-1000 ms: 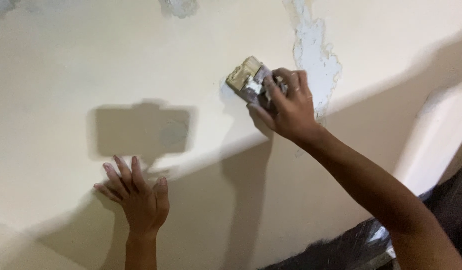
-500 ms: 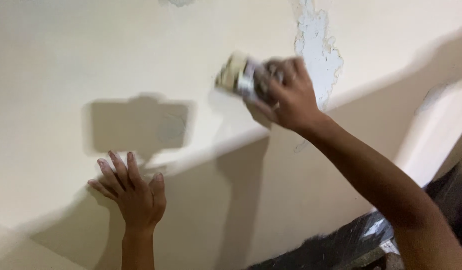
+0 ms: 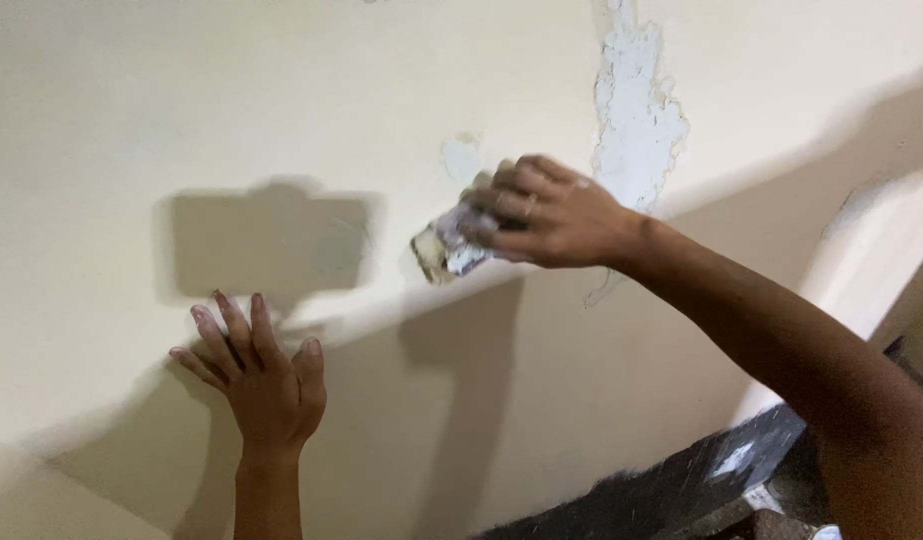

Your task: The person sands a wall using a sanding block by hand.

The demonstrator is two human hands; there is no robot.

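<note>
Cream-coloured paint is covering the wall (image 3: 182, 120) that is filling almost the whole frame. Just right of centre, the right hand (image 3: 552, 215) is pressing a small whitish sanding block (image 3: 444, 248) against the wall, its grip closing tightly around the block with the fingers curling over the top. Compared with half a second ago, this hand and block are sitting lower and further left, and a small pale scuffed spot (image 3: 462, 155) is now showing just above the knuckles. The left hand (image 3: 262, 380), in the lower left of the frame, is lying flat on the wall with fingers spreading wide and holding nothing; it is staying in much the same place as before.

The block is blurring with motion, so its exact shape and surface are hard to make out, and the fingers are hiding most of its right end. The right forearm is running off the lower right corner. A tall patch of peeled paint (image 3: 637, 110) is being cut off by the top edge. A dark strip (image 3: 672, 485) along the bottom right is too dim to identify.

Smooth wall is lying open between the two hands and across the upper left.
</note>
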